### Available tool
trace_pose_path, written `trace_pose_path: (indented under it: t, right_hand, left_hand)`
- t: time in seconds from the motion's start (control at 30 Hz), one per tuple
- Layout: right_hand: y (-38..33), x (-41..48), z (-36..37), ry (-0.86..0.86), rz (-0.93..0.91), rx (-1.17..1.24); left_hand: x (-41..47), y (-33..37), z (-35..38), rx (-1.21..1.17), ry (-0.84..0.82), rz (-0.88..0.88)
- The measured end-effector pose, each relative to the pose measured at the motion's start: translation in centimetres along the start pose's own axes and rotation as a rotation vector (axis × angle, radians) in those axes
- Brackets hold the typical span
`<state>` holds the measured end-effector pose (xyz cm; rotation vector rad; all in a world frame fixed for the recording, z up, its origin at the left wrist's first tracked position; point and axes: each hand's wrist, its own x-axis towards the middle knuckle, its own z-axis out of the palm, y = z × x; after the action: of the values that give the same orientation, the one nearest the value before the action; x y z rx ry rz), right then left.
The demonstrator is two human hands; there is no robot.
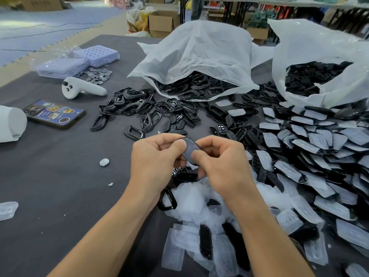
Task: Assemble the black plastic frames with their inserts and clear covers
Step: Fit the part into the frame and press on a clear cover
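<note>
My left grip and right grip meet above dark surface, both pinching one dark oval piece, thumbs on its face. Black frames lie scattered beyond, spilling from white bag. Second bag far right. Heap of covered pieces at my right. Clear covers under my wrists. Phone, white controller, silver disc at my left.

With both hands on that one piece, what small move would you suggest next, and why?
Probably press down on the piece to seat its cover: the left hand and right hand both pinch it above the table, its pale face up, so it looks unfinished rather than ready for the covered pile.
</note>
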<state>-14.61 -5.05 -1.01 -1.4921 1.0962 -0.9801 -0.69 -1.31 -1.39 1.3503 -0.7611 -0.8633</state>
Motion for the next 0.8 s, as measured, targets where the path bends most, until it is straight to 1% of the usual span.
trace_pose_path:
  t: [0.1, 0.17, 0.23, 0.3, 0.4, 0.43, 0.53, 0.63, 0.7, 0.8]
  right_hand:
    - [0.0, 0.1, -0.5, 0.009, 0.01, 0.009]
    - [0.0, 0.2, -0.6, 0.013, 0.003, 0.002]
    - [0.1, 0.2, -0.3, 0.047, -0.008, -0.006]
    - [0.1, 0.1, 0.0, 0.081, -0.011, 0.037]
    - [0.2, -0.1, 0.0, 0.107, -0.022, 0.096]
    - [0.2, -0.1, -0.1, 0.113, -0.027, 0.087]
    - [0.2, 0.1, -0.3, 0.079, 0.019, 0.108]
    - [0.2, 0.5, -0.7, 0.053, 0.074, 0.162]
    - [0.3, 0.5, -0.8, 0.085, 0.033, 0.053]
    - [0.3, -0.2, -0.1, 0.1, -0.116, -0.294]
  left_hand:
    - [0.3, 0.1, -0.5, 0.053, -0.075, 0.009]
    - [0.4, 0.2, -0.7, 0.094, -0.082, -0.002]
    - [0.4, 0.1, -0.6, 0.108, -0.019, 0.001]
    - [0.2, 0.1, -0.3, 0.111, 0.044, 0.024]
    - [-0.1, -0.1, -0.4, 0.098, 0.069, 0.032]
    - [-0.2, -0.2, -0.5, 0.109, 0.039, 0.023]
    - [-0.2, 0.0, -0.9, 0.239, -0.144, 0.049]
    - [0.4, 0.2, -1.0, 0.275, -0.193, 0.05]
    - [0.7, -0.1, -0.8, 0.234, -0.182, 0.011]
    - [0.9, -0.4, -0.4, 0.169, -0.11, -0.044]
